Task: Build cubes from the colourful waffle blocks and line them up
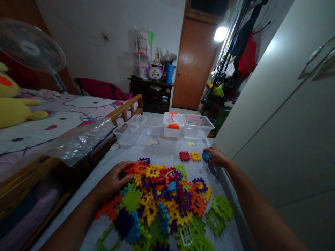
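Note:
A heap of colourful interlocking plastic tiles (162, 202) lies on the grey table cover (162, 151) in front of me. My left hand (115, 179) rests on the heap's left edge, fingers curled over orange and dark tiles. My right hand (217, 157) is stretched to the right, its fingers closed on a blue tile (206, 156). That tile sits at the end of a row with a red tile (184, 156) and a yellow tile (195, 156).
Clear plastic boxes (197, 127) and a lidded box with an orange latch (172, 124) stand at the far edge. A bed with a wooden rail (123, 109) runs along the left, a white wardrobe (282, 115) along the right. A fan (32, 48) stands at upper left.

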`<state>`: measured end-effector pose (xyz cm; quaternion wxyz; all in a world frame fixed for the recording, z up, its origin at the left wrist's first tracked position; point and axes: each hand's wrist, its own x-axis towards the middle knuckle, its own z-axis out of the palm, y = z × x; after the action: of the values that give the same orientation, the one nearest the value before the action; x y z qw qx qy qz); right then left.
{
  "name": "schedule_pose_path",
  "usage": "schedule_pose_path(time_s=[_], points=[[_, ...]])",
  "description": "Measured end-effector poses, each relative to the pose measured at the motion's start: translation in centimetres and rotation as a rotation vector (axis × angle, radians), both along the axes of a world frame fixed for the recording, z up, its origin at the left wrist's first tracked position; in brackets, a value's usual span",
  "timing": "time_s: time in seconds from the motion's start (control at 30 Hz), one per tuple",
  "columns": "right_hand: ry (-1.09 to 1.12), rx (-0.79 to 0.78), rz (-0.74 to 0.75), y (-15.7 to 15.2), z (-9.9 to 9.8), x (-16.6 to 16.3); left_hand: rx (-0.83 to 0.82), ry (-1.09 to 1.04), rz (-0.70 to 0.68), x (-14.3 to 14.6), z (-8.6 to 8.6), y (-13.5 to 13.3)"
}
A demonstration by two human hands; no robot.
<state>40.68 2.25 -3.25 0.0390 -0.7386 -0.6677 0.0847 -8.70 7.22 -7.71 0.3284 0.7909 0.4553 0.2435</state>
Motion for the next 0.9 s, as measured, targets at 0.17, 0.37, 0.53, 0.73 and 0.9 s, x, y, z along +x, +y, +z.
schedule_pose_path(time_s=[0.17, 0.37, 0.53, 0.73, 0.9], points=[[0.011, -0.012, 0.0, 0.0, -0.3, -0.2, 0.035, -0.008, 0.016, 0.0, 0.0, 0.0], [0.03, 0.084, -0.05, -2.2, 1.1, -1.2, 0.05, 0.0, 0.018, -0.1, 0.2, -0.2], [0.325, -0.078, 0.124, -6.9, 3.1, -4.9, 0.041, 0.002, 0.022, 0.1, 0.5, -0.3], [0.278, -0.189, 0.181, -9.5, 1.9, -8.6, 0.033, -0.009, 0.017, 0.3, 0.8, -0.4], [0.254, -0.084, 0.192, -9.2, 0.3, -9.0, 0.028, -0.016, 0.022, 0.3, 0.8, -0.4]])
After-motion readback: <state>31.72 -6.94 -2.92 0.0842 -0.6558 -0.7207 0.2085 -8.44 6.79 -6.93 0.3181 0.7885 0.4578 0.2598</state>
